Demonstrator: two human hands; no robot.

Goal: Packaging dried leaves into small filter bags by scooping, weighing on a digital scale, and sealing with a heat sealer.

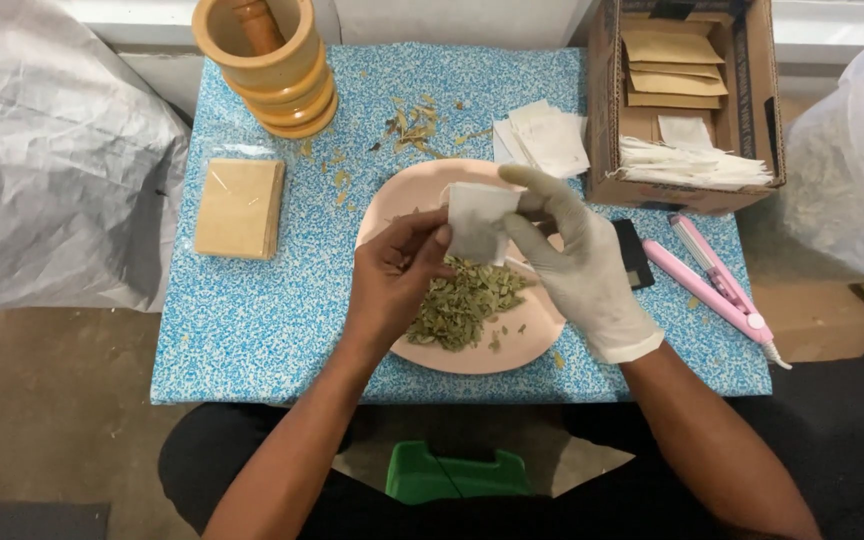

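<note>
Both hands hold a small white paper sachet (pixel 476 220) above a pink plate (pixel 542 330) on a blue speckled table. My bare left hand (pixel 392 280) pinches the sachet's left edge with fingers bunched. My right hand (pixel 577 255), in a white glove, grips its right side. A heap of dried green leaves (pixel 464 302) lies on the plate just under the hands.
A wooden mortar with pestle (pixel 265 60) stands at the back left. A stack of brown envelopes (pixel 240 207) lies to the left, white sachets (pixel 544 137) behind the plate. A cardboard box (pixel 687 100), a pink heat sealer (pixel 717 285) and a plastic bag (pixel 852 160) are on the right.
</note>
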